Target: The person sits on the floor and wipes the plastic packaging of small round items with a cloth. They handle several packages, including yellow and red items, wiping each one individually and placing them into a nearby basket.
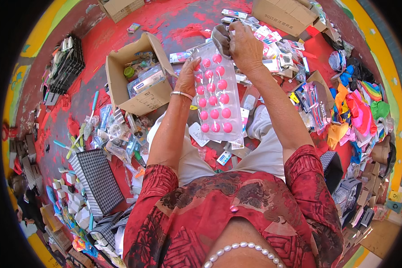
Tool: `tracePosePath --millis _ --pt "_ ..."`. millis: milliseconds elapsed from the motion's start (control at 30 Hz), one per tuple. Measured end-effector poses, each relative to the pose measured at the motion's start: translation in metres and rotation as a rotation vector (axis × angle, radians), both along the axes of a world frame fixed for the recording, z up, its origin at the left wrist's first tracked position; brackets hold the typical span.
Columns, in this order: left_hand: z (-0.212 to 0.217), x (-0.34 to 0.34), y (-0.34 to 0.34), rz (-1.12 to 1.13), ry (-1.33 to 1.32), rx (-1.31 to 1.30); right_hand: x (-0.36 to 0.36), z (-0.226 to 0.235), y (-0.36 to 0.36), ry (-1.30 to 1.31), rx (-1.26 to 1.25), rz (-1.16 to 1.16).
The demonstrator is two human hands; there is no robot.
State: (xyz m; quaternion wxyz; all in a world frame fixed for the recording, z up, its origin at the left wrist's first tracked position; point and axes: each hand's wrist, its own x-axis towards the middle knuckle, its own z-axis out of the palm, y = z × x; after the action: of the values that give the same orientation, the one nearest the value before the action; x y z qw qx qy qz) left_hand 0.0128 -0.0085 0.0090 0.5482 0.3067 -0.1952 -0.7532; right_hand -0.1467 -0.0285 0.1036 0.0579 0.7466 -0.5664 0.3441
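Observation:
My left hand (187,79) grips the left edge of a clear plastic pack (213,107), its fingers closed around the rim. Rows of pink round pieces with whitish strips fill the pack, which is held up in front of my knees. At its upper right corner, my right hand (246,48) is closed on a crumpled grey-brown cloth (220,40). The cloth touches or nearly touches the pack's top edge; exactly how they meet is hidden by the fingers.
An open cardboard box (140,106) of packaged goods stands to the left. Below it are loose packets and a black-and-white checked box (99,183). Small cartons (283,60) lie scattered beyond my right hand. Colourful bags (359,114) are heaped at the right, near another cardboard box (285,18).

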Motion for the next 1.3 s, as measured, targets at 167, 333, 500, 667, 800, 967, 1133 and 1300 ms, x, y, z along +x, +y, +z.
tracePosePath --millis 167,333,500,667,800,967,1133,1300 --pt "-0.005 0.023 -0.019 -0.042 0.223 0.12 -0.013 -0.019 0.059 0.226 0.014 0.311" --pt "-0.027 0.022 -0.03 0.173 0.081 0.094 -0.046 -0.023 0.134 0.236 0.194 0.374" --pt "-0.042 0.019 -0.034 0.489 -0.163 0.08 -0.086 -0.045 0.154 -0.066 0.321 0.198" --pt "-0.063 0.021 -0.041 0.581 -0.053 0.123 -0.084 -0.073 0.134 -1.341 0.75 -0.111" --pt "-0.066 0.023 -0.043 0.504 0.007 0.112 -0.046 -0.078 0.12 -1.351 0.796 0.016" --pt "-0.022 0.024 -0.021 0.11 0.45 -0.047 -0.044 -0.063 0.095 -1.675 0.897 -0.042" --pt "0.006 -0.007 0.019 -0.112 0.616 -0.223 -0.03 -0.065 0.08 -1.596 0.955 0.06" --pt "0.004 0.005 0.014 0.02 0.442 -0.083 -0.042 -0.039 0.076 -0.785 0.647 -0.11"
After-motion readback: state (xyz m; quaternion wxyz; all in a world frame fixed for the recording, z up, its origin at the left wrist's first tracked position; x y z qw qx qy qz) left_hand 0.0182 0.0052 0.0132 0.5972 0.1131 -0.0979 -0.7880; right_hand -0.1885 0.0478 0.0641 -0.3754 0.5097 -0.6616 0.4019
